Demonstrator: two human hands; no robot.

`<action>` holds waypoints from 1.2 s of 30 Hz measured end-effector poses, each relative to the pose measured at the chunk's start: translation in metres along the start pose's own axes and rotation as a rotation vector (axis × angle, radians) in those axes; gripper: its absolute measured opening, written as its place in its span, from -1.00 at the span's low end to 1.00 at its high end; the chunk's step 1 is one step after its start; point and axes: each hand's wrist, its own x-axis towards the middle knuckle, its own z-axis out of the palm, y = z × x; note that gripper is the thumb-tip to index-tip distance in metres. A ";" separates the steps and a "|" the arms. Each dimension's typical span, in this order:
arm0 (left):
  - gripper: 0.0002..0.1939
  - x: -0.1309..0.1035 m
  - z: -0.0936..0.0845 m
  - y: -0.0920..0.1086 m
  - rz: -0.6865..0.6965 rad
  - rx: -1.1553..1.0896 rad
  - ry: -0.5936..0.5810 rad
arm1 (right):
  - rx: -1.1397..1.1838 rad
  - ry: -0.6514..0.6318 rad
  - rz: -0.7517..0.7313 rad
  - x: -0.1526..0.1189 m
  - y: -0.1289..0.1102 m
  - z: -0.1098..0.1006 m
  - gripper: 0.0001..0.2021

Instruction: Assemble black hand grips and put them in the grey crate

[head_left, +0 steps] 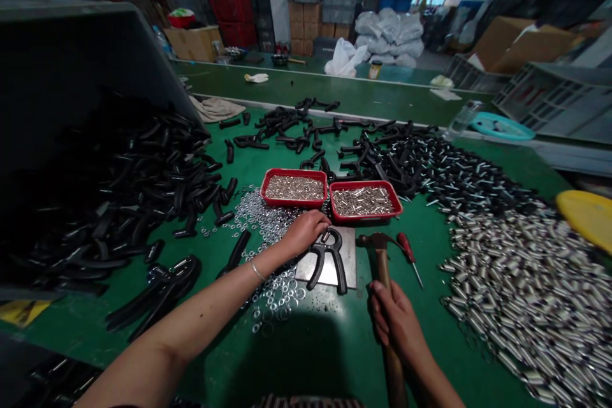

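Well, the hammer (382, 266) points forward — head (375, 241) far, handle (394, 373) running back.

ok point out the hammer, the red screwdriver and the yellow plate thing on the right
hammer (381, 262): head view, on the wooden handle, above the right hand (396, 319)
red screwdriver (405, 245): head view, on its handle
yellow plate thing (589, 215): head view, on its flat face

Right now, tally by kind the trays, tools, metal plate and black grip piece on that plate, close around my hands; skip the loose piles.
Shallow red plastic trays: 2
Wooden-handled claw hammer: 1
Red-handled screwdriver: 1
Flat silvery metal plate: 1
Black two-legged grip piece: 1
Total: 6
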 end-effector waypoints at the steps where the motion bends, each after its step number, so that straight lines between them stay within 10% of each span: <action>1: -0.83 0.001 0.000 0.000 0.005 0.021 -0.011 | -0.002 -0.001 -0.001 0.000 0.001 -0.001 -0.63; 14: -0.88 -0.003 0.011 0.004 0.005 0.117 0.034 | -0.024 0.019 0.003 0.003 -0.001 0.001 -0.59; 25: -0.76 -0.008 0.015 0.010 0.464 0.752 -0.045 | -0.081 -0.030 -0.083 -0.008 -0.013 0.003 -0.59; 36: -0.87 -0.003 0.010 -0.003 0.184 0.142 0.024 | -0.534 -0.136 -0.115 0.010 -0.065 -0.016 -0.59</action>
